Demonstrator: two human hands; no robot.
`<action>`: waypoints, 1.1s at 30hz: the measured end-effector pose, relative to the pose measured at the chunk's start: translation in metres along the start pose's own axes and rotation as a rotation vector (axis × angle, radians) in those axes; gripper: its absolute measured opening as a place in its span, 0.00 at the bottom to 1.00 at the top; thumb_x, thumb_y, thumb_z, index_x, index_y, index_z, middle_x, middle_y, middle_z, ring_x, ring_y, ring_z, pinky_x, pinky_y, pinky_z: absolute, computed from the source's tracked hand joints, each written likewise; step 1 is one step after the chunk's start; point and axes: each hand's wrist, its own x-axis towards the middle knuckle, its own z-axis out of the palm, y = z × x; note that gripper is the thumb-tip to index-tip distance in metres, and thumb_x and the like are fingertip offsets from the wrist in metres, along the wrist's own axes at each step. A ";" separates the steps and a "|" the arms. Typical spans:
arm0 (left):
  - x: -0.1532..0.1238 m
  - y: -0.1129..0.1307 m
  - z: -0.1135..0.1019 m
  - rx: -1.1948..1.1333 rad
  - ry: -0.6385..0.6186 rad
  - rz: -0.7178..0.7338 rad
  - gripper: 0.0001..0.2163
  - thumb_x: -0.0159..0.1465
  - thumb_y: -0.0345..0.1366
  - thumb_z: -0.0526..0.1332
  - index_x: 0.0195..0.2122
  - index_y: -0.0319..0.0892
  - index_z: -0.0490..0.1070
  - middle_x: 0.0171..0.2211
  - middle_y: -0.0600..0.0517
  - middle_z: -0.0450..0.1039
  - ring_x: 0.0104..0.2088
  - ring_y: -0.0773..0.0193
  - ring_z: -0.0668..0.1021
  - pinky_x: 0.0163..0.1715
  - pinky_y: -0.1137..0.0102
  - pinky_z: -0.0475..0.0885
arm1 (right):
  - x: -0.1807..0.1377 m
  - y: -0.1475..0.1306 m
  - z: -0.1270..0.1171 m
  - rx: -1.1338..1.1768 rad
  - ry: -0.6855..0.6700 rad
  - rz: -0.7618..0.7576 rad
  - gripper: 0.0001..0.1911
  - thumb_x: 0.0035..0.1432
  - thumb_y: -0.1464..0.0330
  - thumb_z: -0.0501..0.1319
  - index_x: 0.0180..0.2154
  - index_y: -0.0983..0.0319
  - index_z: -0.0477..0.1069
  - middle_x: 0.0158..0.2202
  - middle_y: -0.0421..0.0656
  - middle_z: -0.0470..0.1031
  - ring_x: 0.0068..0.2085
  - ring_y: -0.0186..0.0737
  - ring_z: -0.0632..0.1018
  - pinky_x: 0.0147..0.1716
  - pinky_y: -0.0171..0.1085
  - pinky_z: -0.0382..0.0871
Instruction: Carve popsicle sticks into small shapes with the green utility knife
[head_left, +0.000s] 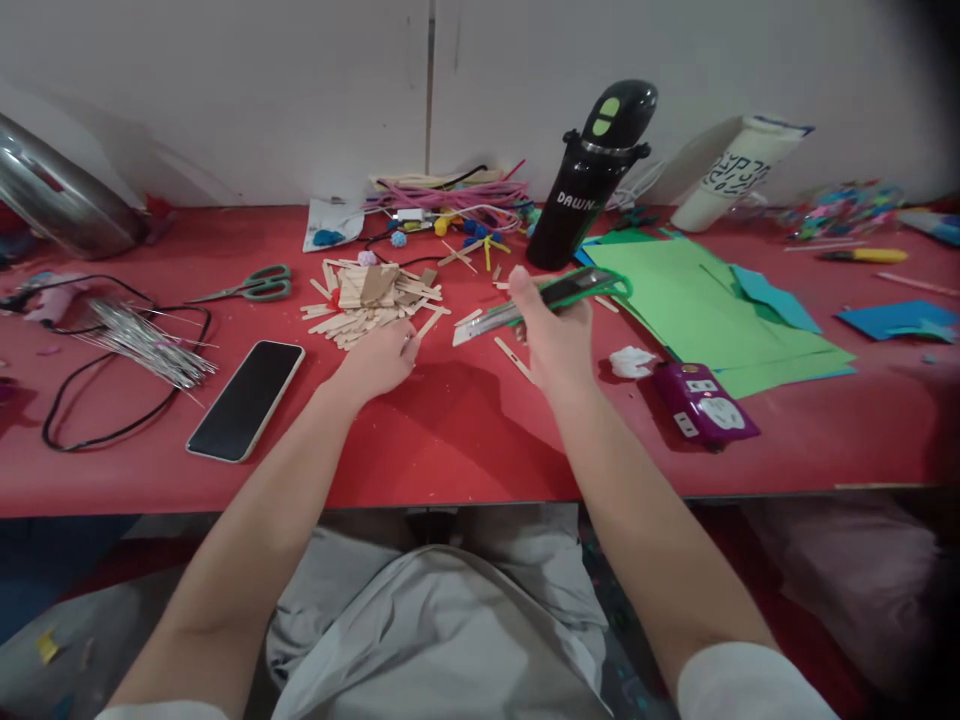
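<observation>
My right hand [553, 335] is closed around a green and black utility knife [525, 305], its blade end pointing left above the red table [465, 440]. My left hand [382, 358] rests on the table beside a pile of wooden craft sticks [371, 300], fingers curled on one stick [427, 324] at the pile's near right edge. A few loose sticks lie between the two hands.
A phone [246, 398] lies left of my left arm, with scissors [251, 287], black cables and a bundle of silver wires [146, 345] beyond. A black bottle [589, 180], green paper sheets [697, 300], crumpled tissue [631, 360] and a purple device [705, 402] sit right.
</observation>
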 end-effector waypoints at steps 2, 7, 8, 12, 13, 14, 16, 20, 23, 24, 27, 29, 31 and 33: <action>0.001 -0.001 0.002 -0.033 0.007 0.009 0.11 0.69 0.35 0.51 0.44 0.42 0.73 0.37 0.44 0.79 0.39 0.55 0.78 0.39 0.64 0.68 | 0.004 -0.011 -0.007 0.102 -0.109 0.103 0.23 0.52 0.46 0.70 0.31 0.59 0.71 0.23 0.36 0.68 0.22 0.30 0.70 0.20 0.32 0.61; 0.002 -0.005 0.000 -0.081 0.051 -0.024 0.12 0.70 0.37 0.50 0.45 0.42 0.72 0.35 0.46 0.79 0.35 0.57 0.78 0.36 0.65 0.68 | 0.010 -0.029 -0.026 0.226 -0.487 0.326 0.25 0.49 0.48 0.73 0.40 0.60 0.77 0.24 0.38 0.74 0.24 0.31 0.73 0.22 0.30 0.65; 0.001 -0.006 -0.004 -0.061 0.065 -0.029 0.12 0.70 0.37 0.51 0.46 0.42 0.72 0.35 0.46 0.79 0.35 0.56 0.78 0.36 0.65 0.67 | 0.012 -0.029 -0.029 0.225 -0.514 0.339 0.25 0.50 0.48 0.73 0.41 0.60 0.77 0.23 0.37 0.73 0.23 0.30 0.72 0.22 0.30 0.64; -0.002 -0.003 -0.031 0.047 0.104 -0.088 0.14 0.70 0.39 0.49 0.47 0.42 0.73 0.34 0.45 0.79 0.36 0.54 0.79 0.37 0.64 0.67 | 0.027 -0.019 -0.039 0.243 -0.557 0.320 0.22 0.52 0.52 0.73 0.44 0.57 0.77 0.23 0.35 0.72 0.23 0.30 0.71 0.22 0.29 0.64; -0.002 -0.002 -0.038 0.049 0.083 -0.097 0.14 0.70 0.40 0.49 0.46 0.43 0.73 0.33 0.46 0.78 0.35 0.55 0.78 0.35 0.65 0.67 | 0.032 -0.016 -0.040 0.252 -0.589 0.340 0.24 0.50 0.53 0.74 0.46 0.55 0.76 0.27 0.37 0.76 0.27 0.32 0.74 0.24 0.30 0.67; -0.001 0.000 -0.044 0.041 0.056 -0.089 0.14 0.70 0.41 0.49 0.45 0.44 0.73 0.32 0.47 0.78 0.34 0.55 0.78 0.33 0.65 0.66 | 0.036 -0.013 -0.041 0.258 -0.628 0.366 0.25 0.50 0.53 0.74 0.48 0.54 0.76 0.33 0.39 0.78 0.31 0.34 0.77 0.27 0.32 0.71; 0.002 0.000 -0.053 0.063 0.023 -0.083 0.14 0.70 0.41 0.49 0.44 0.44 0.72 0.31 0.48 0.76 0.32 0.55 0.77 0.33 0.65 0.65 | 0.042 -0.009 -0.043 0.276 -0.712 0.382 0.26 0.49 0.52 0.74 0.48 0.53 0.75 0.41 0.43 0.80 0.37 0.38 0.80 0.32 0.36 0.75; 0.007 -0.006 -0.049 -0.079 -0.013 -0.088 0.11 0.69 0.42 0.50 0.36 0.45 0.69 0.27 0.52 0.74 0.28 0.59 0.75 0.31 0.66 0.65 | 0.045 -0.003 -0.046 0.311 -0.825 0.367 0.26 0.49 0.42 0.68 0.38 0.55 0.76 0.42 0.46 0.79 0.34 0.39 0.78 0.28 0.36 0.74; 0.007 -0.011 -0.036 -0.314 -0.031 -0.071 0.14 0.69 0.46 0.50 0.29 0.46 0.62 0.25 0.53 0.72 0.29 0.61 0.75 0.32 0.67 0.68 | 0.042 0.001 -0.048 0.338 -0.869 0.429 0.28 0.50 0.38 0.62 0.34 0.56 0.74 0.35 0.47 0.79 0.31 0.40 0.78 0.27 0.38 0.74; 0.006 -0.011 -0.032 -0.368 -0.047 -0.091 0.14 0.69 0.46 0.51 0.30 0.46 0.63 0.25 0.54 0.72 0.28 0.61 0.76 0.32 0.67 0.68 | 0.040 0.004 -0.048 0.348 -0.849 0.469 0.27 0.50 0.39 0.63 0.36 0.55 0.75 0.35 0.47 0.79 0.32 0.40 0.79 0.28 0.38 0.75; 0.006 -0.008 -0.025 -0.494 -0.095 -0.127 0.14 0.69 0.48 0.52 0.30 0.46 0.63 0.24 0.55 0.72 0.27 0.62 0.75 0.32 0.67 0.70 | 0.033 0.013 -0.045 0.366 -0.720 0.570 0.24 0.52 0.48 0.68 0.46 0.53 0.73 0.34 0.44 0.79 0.33 0.40 0.81 0.29 0.36 0.75; 0.007 -0.006 -0.021 -0.508 -0.110 -0.124 0.14 0.70 0.48 0.52 0.32 0.46 0.65 0.25 0.54 0.73 0.27 0.62 0.75 0.30 0.68 0.69 | 0.029 0.020 -0.041 0.302 -0.670 0.596 0.20 0.55 0.55 0.70 0.46 0.53 0.72 0.29 0.41 0.79 0.30 0.37 0.80 0.28 0.33 0.74; 0.007 -0.006 -0.017 -0.524 -0.102 -0.144 0.13 0.70 0.48 0.52 0.32 0.47 0.65 0.24 0.55 0.73 0.27 0.62 0.75 0.30 0.68 0.69 | 0.025 0.026 -0.039 0.168 -0.632 0.552 0.16 0.58 0.58 0.69 0.44 0.55 0.71 0.25 0.39 0.77 0.26 0.36 0.78 0.25 0.32 0.72; 0.007 -0.009 -0.011 -0.580 -0.086 -0.180 0.14 0.70 0.48 0.52 0.31 0.47 0.64 0.22 0.56 0.71 0.25 0.63 0.73 0.29 0.68 0.69 | 0.022 0.028 -0.039 0.008 -0.624 0.445 0.16 0.60 0.60 0.67 0.48 0.56 0.71 0.24 0.38 0.76 0.24 0.36 0.76 0.23 0.33 0.71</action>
